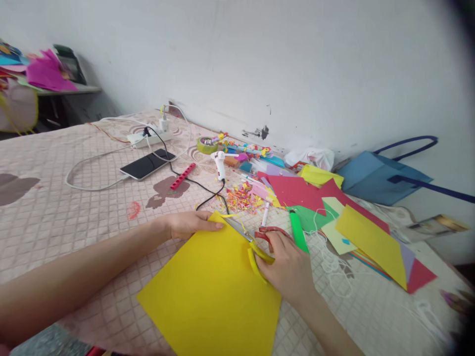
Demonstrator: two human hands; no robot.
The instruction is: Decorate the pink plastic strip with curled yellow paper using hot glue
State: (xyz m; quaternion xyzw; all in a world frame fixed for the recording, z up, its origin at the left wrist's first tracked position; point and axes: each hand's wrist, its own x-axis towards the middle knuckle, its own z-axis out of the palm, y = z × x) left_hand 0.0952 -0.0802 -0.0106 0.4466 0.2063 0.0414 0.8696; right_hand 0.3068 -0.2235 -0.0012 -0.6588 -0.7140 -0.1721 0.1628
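Observation:
A large yellow sheet of paper (211,289) lies at an angle in front of me. My left hand (195,222) pinches its far corner, thumb on top. My right hand (287,264) grips a pair of scissors (256,247) with red and yellow handles. Their metal blades lie along the sheet's far right edge, pointing toward my left hand. A thin yellow strip curls up beside the blades near the corner. Just beyond my right hand lies a green utility knife (298,231), with a small white stick (265,214) to its left.
A white glue gun (219,165) with a black cord stands beyond the paper, near scattered paper scraps (245,197). Left are a phone (147,164) on a cable, a power strip (150,139) and a red strip with holes (183,176). Right are coloured sheets (374,242), white string (328,254) and a blue bag (382,178).

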